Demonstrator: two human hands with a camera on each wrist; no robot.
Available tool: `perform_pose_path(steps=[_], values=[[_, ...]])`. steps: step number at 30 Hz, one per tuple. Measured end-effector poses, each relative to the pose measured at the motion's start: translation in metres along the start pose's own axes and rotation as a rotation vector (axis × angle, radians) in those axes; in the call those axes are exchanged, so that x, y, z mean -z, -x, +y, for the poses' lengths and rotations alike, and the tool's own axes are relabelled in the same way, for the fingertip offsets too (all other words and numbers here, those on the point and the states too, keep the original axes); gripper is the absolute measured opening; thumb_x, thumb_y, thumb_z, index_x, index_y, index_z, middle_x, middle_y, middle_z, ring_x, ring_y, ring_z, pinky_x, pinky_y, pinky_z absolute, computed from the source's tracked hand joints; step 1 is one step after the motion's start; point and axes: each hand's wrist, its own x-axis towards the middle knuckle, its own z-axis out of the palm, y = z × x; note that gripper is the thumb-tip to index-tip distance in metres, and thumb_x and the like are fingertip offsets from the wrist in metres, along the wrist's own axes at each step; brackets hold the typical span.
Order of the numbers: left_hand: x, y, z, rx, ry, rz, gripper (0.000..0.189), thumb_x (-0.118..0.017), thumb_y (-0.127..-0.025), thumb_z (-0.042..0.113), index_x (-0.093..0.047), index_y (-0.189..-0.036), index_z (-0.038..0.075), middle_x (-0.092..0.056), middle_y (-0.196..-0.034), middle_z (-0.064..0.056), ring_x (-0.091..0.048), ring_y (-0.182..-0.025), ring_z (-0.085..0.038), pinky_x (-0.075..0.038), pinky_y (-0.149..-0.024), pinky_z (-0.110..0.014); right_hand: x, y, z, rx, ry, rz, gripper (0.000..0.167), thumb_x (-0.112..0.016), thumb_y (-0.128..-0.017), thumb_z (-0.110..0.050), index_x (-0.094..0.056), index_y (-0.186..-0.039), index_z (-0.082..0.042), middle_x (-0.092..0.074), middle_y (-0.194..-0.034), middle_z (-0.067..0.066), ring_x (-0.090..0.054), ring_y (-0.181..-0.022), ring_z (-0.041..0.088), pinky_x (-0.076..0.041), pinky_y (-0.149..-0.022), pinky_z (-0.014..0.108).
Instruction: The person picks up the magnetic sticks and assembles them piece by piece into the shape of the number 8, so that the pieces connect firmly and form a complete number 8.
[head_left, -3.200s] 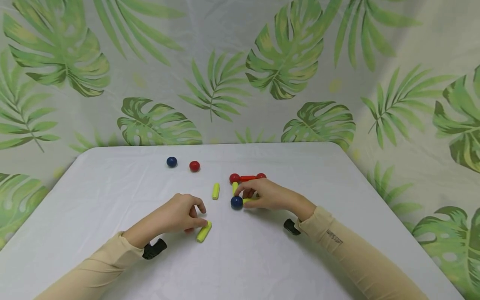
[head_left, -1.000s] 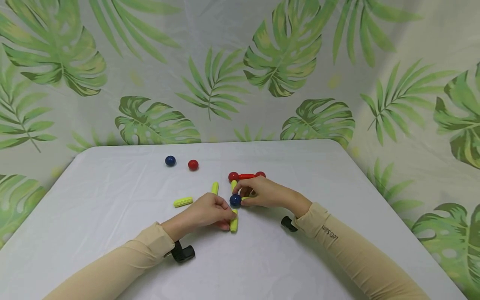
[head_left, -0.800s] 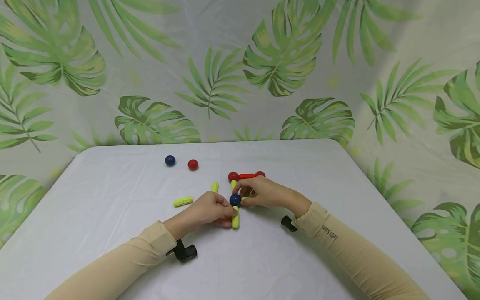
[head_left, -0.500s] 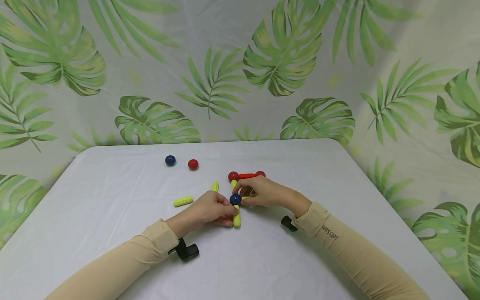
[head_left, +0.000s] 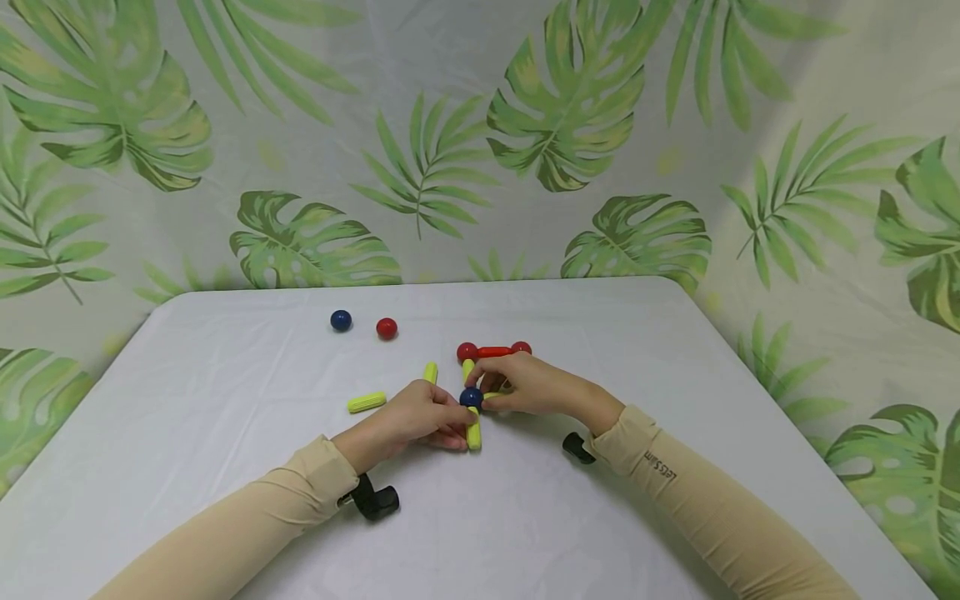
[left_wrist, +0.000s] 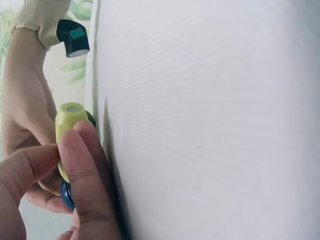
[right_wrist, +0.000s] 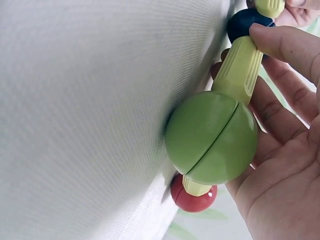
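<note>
My left hand [head_left: 423, 417] pinches a short yellow rod [head_left: 474, 435] between thumb and fingers, its far end right at a dark blue ball [head_left: 471, 398]. A small metal disc shows in the rod's near end in the left wrist view. My right hand [head_left: 540, 386] holds the blue ball, thumb tip where the ball meets a second yellow rod [right_wrist: 237, 70]. That rod leads to a green ball [right_wrist: 210, 140], which the hand hides in the head view. A third yellow rod [head_left: 467, 369] runs from the blue ball to a red ball [head_left: 467, 352].
A red rod [head_left: 493, 352] links that red ball to another red ball [head_left: 521, 347]. Two loose yellow rods lie left of the joined pieces, one [head_left: 366, 402] crosswise and one [head_left: 431, 372] partly behind my left hand. Farther back sit a loose blue ball [head_left: 341, 320] and red ball [head_left: 387, 328].
My left hand has picked up a yellow rod and carried it right, then forward up to the blue ball. My right hand has stayed in place at the ball.
</note>
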Motion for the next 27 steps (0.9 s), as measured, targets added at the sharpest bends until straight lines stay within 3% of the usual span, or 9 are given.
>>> perform_pose_path(steps=[27], values=[[0.0024, 0.0005, -0.0003, -0.005, 0.030, -0.048, 0.020, -0.075, -0.100, 0.017, -0.076, -0.100, -0.002, -0.078, -0.075, -0.007, -0.074, -0.063, -0.009, -0.060, -0.064, -0.019, -0.0002, 0.0003, -0.0005, 0.010, 0.003, -0.002, 0.028, -0.077, -0.100, -0.011, -0.069, -0.127, -0.013, -0.079, -0.111, 0.000, -0.073, -0.105, 0.009, -0.058, -0.099, 0.029]])
